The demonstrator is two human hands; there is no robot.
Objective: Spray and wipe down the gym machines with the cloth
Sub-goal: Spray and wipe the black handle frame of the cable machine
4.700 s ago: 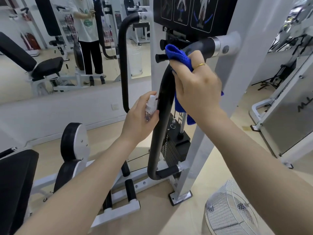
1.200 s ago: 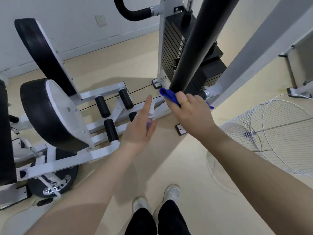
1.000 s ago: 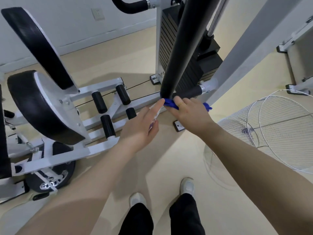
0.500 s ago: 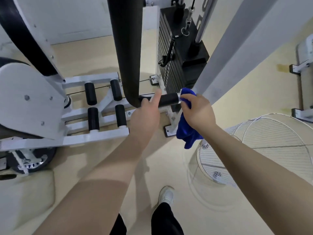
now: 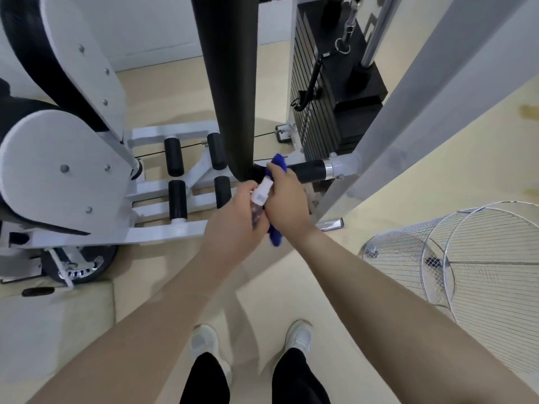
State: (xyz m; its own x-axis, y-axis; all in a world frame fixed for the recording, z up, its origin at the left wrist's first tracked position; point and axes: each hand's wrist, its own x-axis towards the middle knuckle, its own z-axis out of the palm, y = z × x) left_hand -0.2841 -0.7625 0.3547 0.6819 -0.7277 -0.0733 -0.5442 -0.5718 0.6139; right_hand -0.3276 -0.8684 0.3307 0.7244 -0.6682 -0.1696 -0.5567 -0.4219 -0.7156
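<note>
The person stood over the low end of a white-framed gym machine [image 5: 414,91] and looked down at both hands. The right hand [image 5: 287,199] held a bright blue cloth [image 5: 278,166] against the short black horizontal bar [image 5: 307,172] at the foot of the machine, just where this bar meets the thick black padded upright tube [image 5: 230,83]. The fingers of this hand were curled around the cloth; one end of the cloth stuck out above the knuckles and the other end hung below the wrist. The left hand [image 5: 233,220] was just beside the right one, touching it, and its fingers were closed around a small clear spray bottle with a white cap [image 5: 262,196]. The cap pointed up toward the bar and lay against the right hand.

Behind the bar was the black weight stack [image 5: 329,112] with a chrome guide rod [image 5: 376,27]. On the left side stood another white machine with round black and white pads [image 5: 52,170] and four short black foam rollers [image 5: 175,176] on its frame. On the right, a white wire mesh basket [image 5: 455,258] lay on its side on the beige floor [image 5: 291,287]. Near the bottom edge were two white shoes [image 5: 300,335] and black trouser legs.
</note>
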